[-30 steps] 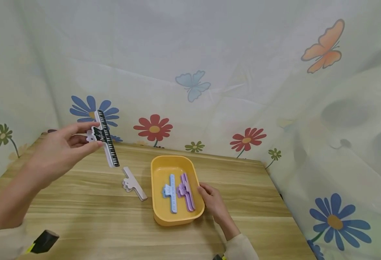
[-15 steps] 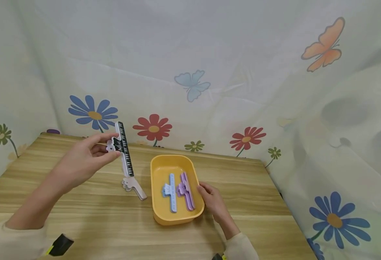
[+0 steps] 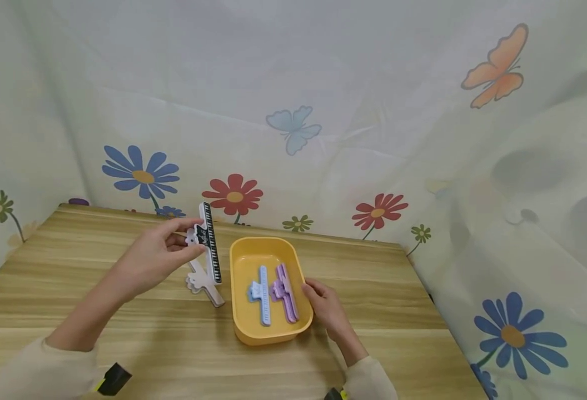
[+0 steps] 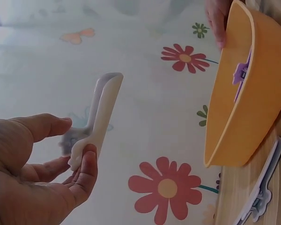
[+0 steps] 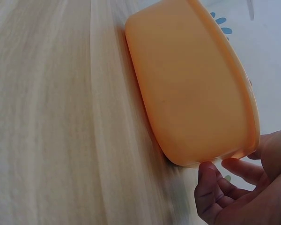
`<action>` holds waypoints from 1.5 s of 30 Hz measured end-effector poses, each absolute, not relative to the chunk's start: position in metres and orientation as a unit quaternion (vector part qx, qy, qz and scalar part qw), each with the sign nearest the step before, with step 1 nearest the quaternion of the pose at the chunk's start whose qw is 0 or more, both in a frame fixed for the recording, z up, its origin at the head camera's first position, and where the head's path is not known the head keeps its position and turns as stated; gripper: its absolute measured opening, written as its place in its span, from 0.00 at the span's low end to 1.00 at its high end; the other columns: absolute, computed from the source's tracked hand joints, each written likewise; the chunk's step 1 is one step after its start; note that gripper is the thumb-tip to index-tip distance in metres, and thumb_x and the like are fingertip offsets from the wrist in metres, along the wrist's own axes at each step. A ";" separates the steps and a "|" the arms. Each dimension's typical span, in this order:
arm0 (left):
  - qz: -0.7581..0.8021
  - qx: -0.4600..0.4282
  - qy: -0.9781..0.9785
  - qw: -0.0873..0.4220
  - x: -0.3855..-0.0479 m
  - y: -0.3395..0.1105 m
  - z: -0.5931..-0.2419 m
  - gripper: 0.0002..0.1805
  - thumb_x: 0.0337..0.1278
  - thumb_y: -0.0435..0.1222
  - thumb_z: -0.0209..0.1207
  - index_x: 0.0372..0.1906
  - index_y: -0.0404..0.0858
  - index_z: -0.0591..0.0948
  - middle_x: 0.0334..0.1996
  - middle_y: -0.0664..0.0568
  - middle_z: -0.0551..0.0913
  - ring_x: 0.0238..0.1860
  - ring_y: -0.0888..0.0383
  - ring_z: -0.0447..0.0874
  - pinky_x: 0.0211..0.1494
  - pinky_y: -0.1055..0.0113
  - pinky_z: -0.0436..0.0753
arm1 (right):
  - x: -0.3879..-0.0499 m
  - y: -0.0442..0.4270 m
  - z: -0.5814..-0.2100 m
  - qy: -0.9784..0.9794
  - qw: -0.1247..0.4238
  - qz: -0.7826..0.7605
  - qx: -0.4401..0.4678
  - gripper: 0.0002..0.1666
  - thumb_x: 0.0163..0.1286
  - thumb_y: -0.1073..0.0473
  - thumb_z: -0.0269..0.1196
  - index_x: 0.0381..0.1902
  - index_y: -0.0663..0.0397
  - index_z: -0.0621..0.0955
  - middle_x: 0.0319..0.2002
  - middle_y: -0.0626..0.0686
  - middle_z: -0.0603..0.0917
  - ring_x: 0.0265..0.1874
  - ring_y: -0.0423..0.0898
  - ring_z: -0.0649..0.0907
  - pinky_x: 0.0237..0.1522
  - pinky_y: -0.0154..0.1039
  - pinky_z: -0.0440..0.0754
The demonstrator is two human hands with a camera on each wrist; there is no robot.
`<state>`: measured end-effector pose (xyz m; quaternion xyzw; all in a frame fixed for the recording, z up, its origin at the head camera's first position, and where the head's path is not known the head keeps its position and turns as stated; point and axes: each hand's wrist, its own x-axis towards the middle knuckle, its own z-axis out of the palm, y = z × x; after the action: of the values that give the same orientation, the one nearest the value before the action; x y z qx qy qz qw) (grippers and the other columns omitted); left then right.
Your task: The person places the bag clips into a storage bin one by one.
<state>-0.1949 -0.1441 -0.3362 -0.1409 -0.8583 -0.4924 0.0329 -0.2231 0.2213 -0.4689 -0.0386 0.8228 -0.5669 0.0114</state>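
My left hand (image 3: 155, 256) pinches a white clip with a black piano-key pattern (image 3: 210, 243) by its scalloped handle, thumb on one side and fingers on the other. The clip hangs in the air just left of a yellow bin (image 3: 260, 335). Seen from the left wrist, its plain back, a long white bar (image 4: 108, 105), faces the camera. At the bin's right side my right hand (image 3: 327, 305) grips the rim, its fingers against the outer wall (image 5: 192, 89). Inside the bin lie a light blue clip (image 3: 264, 295) and a purple clip (image 3: 287, 294), side by side.
A pale clip (image 3: 208, 289) lies on the wooden table (image 3: 173, 344) left of the bin, below my left hand and partly covered by the held clip. Behind the table hangs a cloth backdrop (image 3: 353, 128) with printed flowers and butterflies.
My left hand has carried the piano-key clip right and downward, closer to the bin, over the pale clip. My right hand and the bin have stayed in place.
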 end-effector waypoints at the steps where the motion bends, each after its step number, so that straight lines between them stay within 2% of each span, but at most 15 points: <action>1: -0.492 -0.141 -0.859 0.030 -0.195 -0.142 -0.338 0.35 0.70 0.42 0.66 0.74 0.33 0.69 0.53 0.40 0.81 0.50 0.46 0.82 0.46 0.69 0.85 | -0.223 0.221 -0.469 0.823 0.011 -0.567 -0.039 0.24 0.81 0.54 0.57 0.65 0.66 0.80 0.60 0.65 0.83 0.57 0.58 0.83 0.58 0.55 0.82; 17: -0.507 -0.148 -0.849 -0.012 -0.208 -0.110 -0.368 0.33 0.69 0.41 0.66 0.72 0.31 0.71 0.59 0.37 0.81 0.52 0.46 0.83 0.51 0.56 0.87 | -0.223 0.222 -0.474 0.824 0.014 -0.565 -0.039 0.25 0.81 0.54 0.57 0.65 0.66 0.79 0.59 0.66 0.83 0.56 0.59 0.83 0.57 0.54 0.82; 20: -0.507 -0.148 -0.849 -0.020 -0.210 -0.102 -0.371 0.32 0.68 0.39 0.66 0.71 0.30 0.72 0.58 0.37 0.81 0.51 0.46 0.84 0.50 0.56 0.87 | -0.223 0.222 -0.474 0.825 0.016 -0.564 -0.039 0.25 0.82 0.54 0.56 0.66 0.67 0.78 0.60 0.66 0.82 0.57 0.59 0.82 0.58 0.55 0.82; 27: -0.499 -0.153 -0.852 -0.038 -0.216 -0.084 -0.380 0.30 0.66 0.36 0.68 0.69 0.30 0.75 0.53 0.40 0.84 0.48 0.48 0.84 0.45 0.61 0.87 | -0.216 0.217 -0.457 0.820 0.025 -0.569 -0.055 0.23 0.83 0.61 0.53 0.65 0.73 0.76 0.60 0.72 0.80 0.59 0.68 0.80 0.60 0.64 0.77; 33: -0.467 -0.154 -0.870 -0.039 -0.221 -0.070 -0.390 0.29 0.62 0.36 0.71 0.66 0.32 0.78 0.45 0.45 0.84 0.42 0.52 0.82 0.39 0.64 0.85 | -0.204 0.209 -0.435 0.821 0.024 -0.568 -0.057 0.22 0.82 0.63 0.54 0.64 0.75 0.76 0.61 0.73 0.79 0.60 0.68 0.79 0.62 0.63 0.76; 38: -0.433 -0.155 -0.888 -0.024 -0.225 -0.061 -0.396 0.27 0.61 0.35 0.71 0.64 0.32 0.80 0.45 0.44 0.84 0.39 0.54 0.81 0.37 0.65 0.82 | -0.202 0.208 -0.434 0.818 0.021 -0.572 -0.054 0.22 0.82 0.62 0.54 0.64 0.75 0.77 0.61 0.72 0.79 0.60 0.68 0.79 0.62 0.63 0.76; 45: -0.403 -0.167 -0.899 -0.023 -0.229 -0.053 -0.402 0.26 0.59 0.36 0.72 0.61 0.30 0.81 0.46 0.44 0.85 0.42 0.53 0.83 0.40 0.63 0.84 | -0.205 0.208 -0.436 0.819 0.021 -0.571 -0.052 0.22 0.81 0.62 0.54 0.64 0.75 0.77 0.61 0.73 0.79 0.60 0.68 0.79 0.62 0.63 0.76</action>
<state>-0.2291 -0.0527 -0.4024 -0.1666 -0.8995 -0.4032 -0.0235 -0.2047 0.2080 -0.4357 -0.0516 0.8188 -0.5714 0.0209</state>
